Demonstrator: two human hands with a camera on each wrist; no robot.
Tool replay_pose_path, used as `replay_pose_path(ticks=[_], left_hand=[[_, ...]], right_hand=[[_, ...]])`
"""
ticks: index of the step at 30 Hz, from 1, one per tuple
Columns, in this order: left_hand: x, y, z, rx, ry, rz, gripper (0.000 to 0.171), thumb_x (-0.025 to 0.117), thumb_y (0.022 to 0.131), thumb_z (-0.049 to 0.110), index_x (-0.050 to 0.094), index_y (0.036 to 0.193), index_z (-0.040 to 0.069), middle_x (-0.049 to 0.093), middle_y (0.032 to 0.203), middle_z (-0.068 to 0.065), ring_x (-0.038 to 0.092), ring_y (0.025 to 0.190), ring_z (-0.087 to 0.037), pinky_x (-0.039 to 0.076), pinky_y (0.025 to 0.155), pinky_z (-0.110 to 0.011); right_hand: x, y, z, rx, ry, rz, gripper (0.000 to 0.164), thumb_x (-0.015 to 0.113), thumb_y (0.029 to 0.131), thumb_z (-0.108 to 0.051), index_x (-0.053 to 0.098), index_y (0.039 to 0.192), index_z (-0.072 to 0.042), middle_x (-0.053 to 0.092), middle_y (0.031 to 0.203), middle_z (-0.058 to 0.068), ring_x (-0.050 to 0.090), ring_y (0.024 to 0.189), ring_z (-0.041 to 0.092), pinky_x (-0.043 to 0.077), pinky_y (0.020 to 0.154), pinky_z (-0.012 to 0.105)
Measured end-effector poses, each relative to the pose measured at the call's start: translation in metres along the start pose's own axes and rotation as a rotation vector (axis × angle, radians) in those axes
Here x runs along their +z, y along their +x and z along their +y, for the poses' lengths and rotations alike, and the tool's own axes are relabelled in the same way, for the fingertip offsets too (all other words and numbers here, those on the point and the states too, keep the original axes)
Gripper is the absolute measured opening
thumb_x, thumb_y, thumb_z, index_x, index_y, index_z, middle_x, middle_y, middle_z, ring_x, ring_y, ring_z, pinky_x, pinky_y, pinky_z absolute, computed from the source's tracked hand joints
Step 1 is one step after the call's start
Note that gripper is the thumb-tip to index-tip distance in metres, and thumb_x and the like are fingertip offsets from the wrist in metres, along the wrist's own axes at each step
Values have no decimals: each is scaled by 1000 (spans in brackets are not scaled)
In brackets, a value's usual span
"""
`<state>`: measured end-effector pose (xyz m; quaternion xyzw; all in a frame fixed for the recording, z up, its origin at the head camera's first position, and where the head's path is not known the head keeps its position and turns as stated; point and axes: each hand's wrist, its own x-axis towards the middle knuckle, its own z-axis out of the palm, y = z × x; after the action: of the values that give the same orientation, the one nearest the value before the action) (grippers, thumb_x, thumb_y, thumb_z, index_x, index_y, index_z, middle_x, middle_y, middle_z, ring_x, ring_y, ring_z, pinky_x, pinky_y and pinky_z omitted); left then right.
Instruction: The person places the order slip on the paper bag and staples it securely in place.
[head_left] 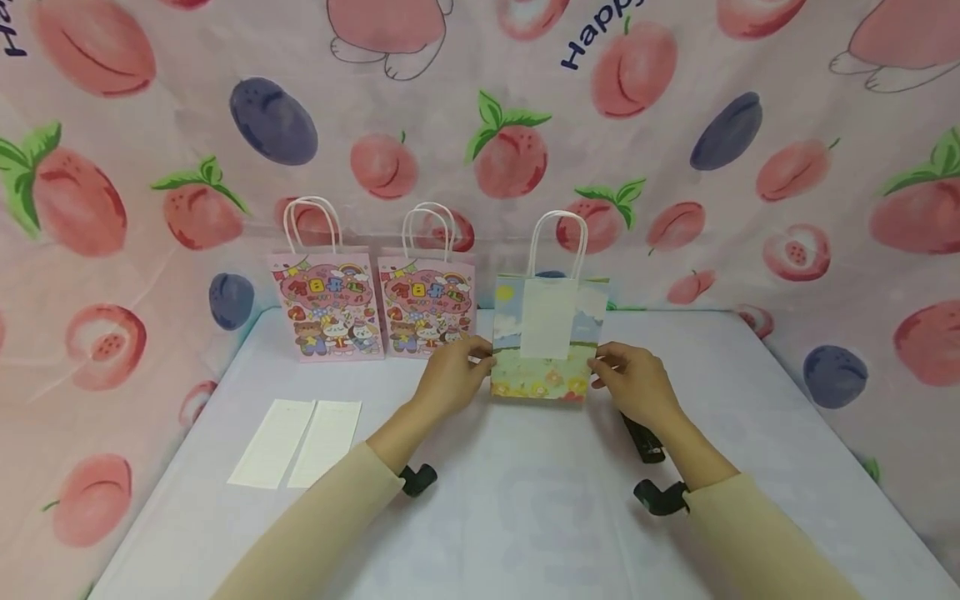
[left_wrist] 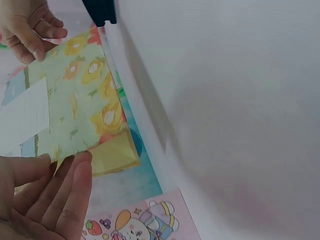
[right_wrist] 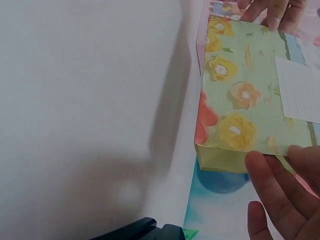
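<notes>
Flowered paper bag (head_left: 550, 377): one, upright, front face visible, pinched at both side edges.
Front print: blue sky with white clouds and yellow sun above; pale green field below, with yellow, orange and red flowers.
Gusset (right_wrist: 225, 160): plain yellow-green, spread, giving the bag depth.
Handles (head_left: 558, 214): pair, white, arched above the top edge.
White slip (head_left: 548, 321): faintly ruled, rectangular, lengthwise down the upper middle of the front.
Location: far part of counter (head_left: 525, 500); base contact unclear.

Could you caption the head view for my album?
A left hand and right hand hold a flowery bag beside two pink bags; white slips lie nearby.
</notes>
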<state>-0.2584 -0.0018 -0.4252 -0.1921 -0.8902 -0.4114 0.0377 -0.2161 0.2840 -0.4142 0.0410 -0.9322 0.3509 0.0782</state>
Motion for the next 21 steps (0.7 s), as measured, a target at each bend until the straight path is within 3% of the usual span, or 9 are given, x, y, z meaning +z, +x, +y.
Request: replay_pose_path(ticks=[5, 11, 21], left_hand=[[9, 9, 5, -48, -131, -2, 24, 65, 104, 25, 69, 123, 12, 75, 121, -7, 75, 105, -25, 61, 87, -41], [18, 17, 7, -47, -270, -81, 44, 62, 104, 22, 53, 145, 8, 64, 142, -14, 67, 127, -30, 58, 100, -40], [32, 28, 7, -78, -267, -156, 65, 63, 104, 27, 34, 160, 10, 48, 159, -15, 51, 144, -33, 48, 115, -45]], right_hand=[[-5, 10, 7, 26, 31, 26, 26, 61, 104, -18, 69, 121, 0, 79, 106, 18, 78, 90, 34, 51, 62, 28], [-8, 22, 13, 44, 29, 64, 28, 61, 104, -18, 69, 123, 2, 78, 107, 22, 78, 92, 35, 52, 60, 24], [-5, 39, 27, 76, 20, 89, 33, 60, 105, -21, 67, 128, 2, 77, 111, 23, 77, 95, 38, 53, 64, 24]])
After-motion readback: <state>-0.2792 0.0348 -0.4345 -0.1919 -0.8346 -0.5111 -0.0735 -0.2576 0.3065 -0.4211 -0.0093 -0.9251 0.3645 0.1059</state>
